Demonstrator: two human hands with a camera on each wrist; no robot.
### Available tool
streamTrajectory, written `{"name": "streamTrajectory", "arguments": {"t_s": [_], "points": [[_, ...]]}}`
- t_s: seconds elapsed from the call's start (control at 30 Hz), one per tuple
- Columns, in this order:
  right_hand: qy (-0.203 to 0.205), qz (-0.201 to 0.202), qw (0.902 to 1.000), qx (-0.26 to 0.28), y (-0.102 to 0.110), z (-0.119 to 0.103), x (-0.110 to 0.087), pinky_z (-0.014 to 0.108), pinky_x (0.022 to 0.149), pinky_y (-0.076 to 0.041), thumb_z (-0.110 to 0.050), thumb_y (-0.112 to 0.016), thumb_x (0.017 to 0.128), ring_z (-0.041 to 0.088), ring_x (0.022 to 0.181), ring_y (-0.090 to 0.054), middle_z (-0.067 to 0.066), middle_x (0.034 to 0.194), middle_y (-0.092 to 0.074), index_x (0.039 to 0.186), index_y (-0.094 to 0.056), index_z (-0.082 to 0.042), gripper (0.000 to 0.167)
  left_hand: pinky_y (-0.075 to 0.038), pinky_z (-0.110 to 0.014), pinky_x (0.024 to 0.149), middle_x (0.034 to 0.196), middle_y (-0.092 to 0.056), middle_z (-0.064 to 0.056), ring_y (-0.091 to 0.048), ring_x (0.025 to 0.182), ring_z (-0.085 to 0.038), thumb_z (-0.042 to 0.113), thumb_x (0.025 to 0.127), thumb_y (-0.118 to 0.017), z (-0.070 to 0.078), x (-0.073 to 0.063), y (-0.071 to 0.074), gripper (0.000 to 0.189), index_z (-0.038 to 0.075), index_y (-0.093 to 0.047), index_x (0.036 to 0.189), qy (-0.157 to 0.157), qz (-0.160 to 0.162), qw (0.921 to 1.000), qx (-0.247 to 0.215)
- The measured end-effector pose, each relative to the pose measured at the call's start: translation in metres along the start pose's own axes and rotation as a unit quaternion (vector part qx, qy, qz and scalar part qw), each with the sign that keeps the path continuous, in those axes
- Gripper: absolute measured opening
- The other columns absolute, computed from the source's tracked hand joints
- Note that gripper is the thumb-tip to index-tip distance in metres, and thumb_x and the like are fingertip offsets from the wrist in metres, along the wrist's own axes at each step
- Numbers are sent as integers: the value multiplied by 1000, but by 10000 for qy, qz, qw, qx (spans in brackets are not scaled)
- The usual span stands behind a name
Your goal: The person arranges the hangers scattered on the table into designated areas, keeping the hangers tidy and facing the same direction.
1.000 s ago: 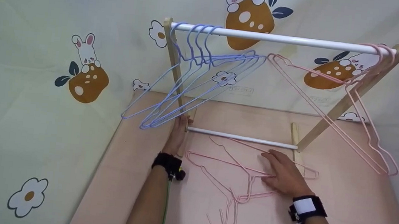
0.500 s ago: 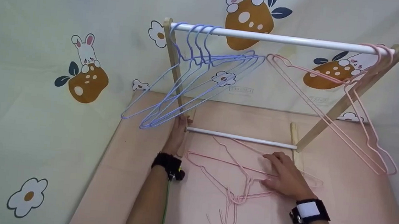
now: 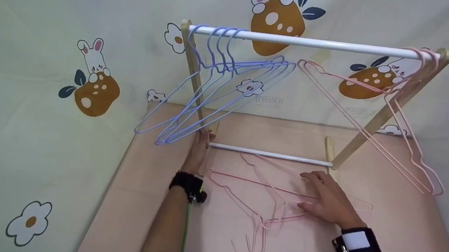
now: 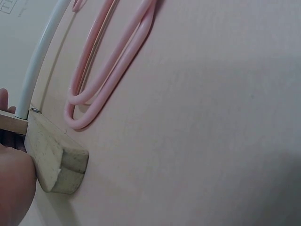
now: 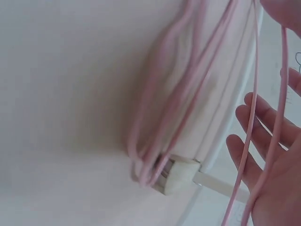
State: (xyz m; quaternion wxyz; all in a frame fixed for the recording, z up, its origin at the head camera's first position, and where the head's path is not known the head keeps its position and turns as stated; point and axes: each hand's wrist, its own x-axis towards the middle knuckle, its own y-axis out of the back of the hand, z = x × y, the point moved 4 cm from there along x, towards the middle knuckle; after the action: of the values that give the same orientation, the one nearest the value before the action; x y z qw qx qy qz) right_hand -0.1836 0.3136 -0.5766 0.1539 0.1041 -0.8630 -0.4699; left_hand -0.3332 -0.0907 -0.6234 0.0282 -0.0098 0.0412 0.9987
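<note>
My left hand grips the left foot of a wooden clothes rack, low beside its upright. In the left wrist view the palm lies against the wooden foot, and most fingers are hidden. With my right hand I hold a thin pink clothes hanger, tilted and blurred, above the cloth. The right wrist view shows that hanger's wires crossing the palm beneath the thumb, the other fingers spread behind. Other pink hangers lie overlapped on the cloth, hooks towards me.
Several blue hangers hang at the left end of the rack's white top rod. Two pink hangers hang at its right end. A lower white rod joins the feet. Printed fabric walls the back and left.
My right hand has drifted right and slightly towards me, and the pink hanger in it has shifted right and tilted. My left hand stays on the rack's foot.
</note>
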Motion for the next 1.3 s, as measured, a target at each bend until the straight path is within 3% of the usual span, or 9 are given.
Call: {"name": "streamTrajectory", "arguments": {"t_s": [0.17, 0.4, 0.53, 0.77, 0.93, 1.23, 1.27, 1.3], "points": [[-46, -62, 10000, -44, 14, -3, -3, 62, 103, -50, -38, -100, 80, 35, 130, -58, 10, 139, -65, 150, -62, -15, 82, -34, -58, 121, 142, -57, -21, -49, 130, -37, 58, 118, -26, 1, 0, 0, 67, 3, -43, 152, -7, -56, 9999, -86], [-138, -199, 9997, -95, 35, -10, -6, 66, 102, -50, -44, -98, 82, 40, 132, -60, 12, 145, -67, 153, -60, -15, 85, -34, -56, 120, 141, -58, -18, -50, 137, -34, 67, 115, -24, 2, 0, 2, 79, 1, -42, 154, -119, -30, 9999, 116], [-217, -218, 9995, -47, 48, -17, -7, 65, 98, -52, -49, -96, 85, 38, 126, -64, 13, 146, -66, 155, -58, -16, 87, -33, -57, 122, 143, -57, -20, -48, 144, -37, 65, 116, -25, 2, -1, 2, 76, 2, -42, 154, -63, -32, 10000, 62], [-265, 207, 9994, -106, 77, -28, -8, 62, 96, -54, -46, -98, 84, 37, 121, -66, 15, 138, -67, 155, -57, -12, 89, -33, -59, 123, 145, -57, -26, -48, 141, -40, 49, 121, -27, 1, 1, 1, 61, 0, -42, 153, -56, -9, 9999, -128], [-565, 413, 9975, -77, 98, -36, -9, 64, 92, -58, -47, -94, 88, 42, 119, -65, 21, 137, -66, 157, -52, -11, 89, -34, -58, 122, 145, -57, -24, -49, 141, -37, 52, 121, -25, 0, 1, 1, 64, 1, -42, 154, -70, -37, 10000, -39], [-828, 822, 9931, -70, 137, -56, 1, 69, 87, -59, -42, -84, 100, 46, 110, -72, 25, 140, -68, 152, -57, -7, 68, -30, -61, 123, 146, -56, -25, -47, 143, -38, 55, 120, -26, 1, 0, 1, 66, 2, -42, 154, -23, -45, 9999, -143], [-842, 861, 9927, -94, 141, -58, 2, 63, 87, -60, -41, -82, 101, 45, 109, -73, 25, 139, -69, 152, -58, -7, 66, -31, -60, 123, 145, -56, -25, -48, 142, -39, 53, 120, -25, 0, 0, 0, 64, 1, -42, 153, -42, -44, 9998, -170], [-839, 894, 9924, -117, 145, -59, 3, 62, 86, -61, -40, -81, 103, 45, 107, -74, 26, 138, -70, 151, -58, -7, 63, -33, -57, 122, 143, -57, -23, -50, 140, -37, 57, 119, -27, -12, 8, 2, 65, 3, -44, 152, -148, -76, 9995, -261]]}}
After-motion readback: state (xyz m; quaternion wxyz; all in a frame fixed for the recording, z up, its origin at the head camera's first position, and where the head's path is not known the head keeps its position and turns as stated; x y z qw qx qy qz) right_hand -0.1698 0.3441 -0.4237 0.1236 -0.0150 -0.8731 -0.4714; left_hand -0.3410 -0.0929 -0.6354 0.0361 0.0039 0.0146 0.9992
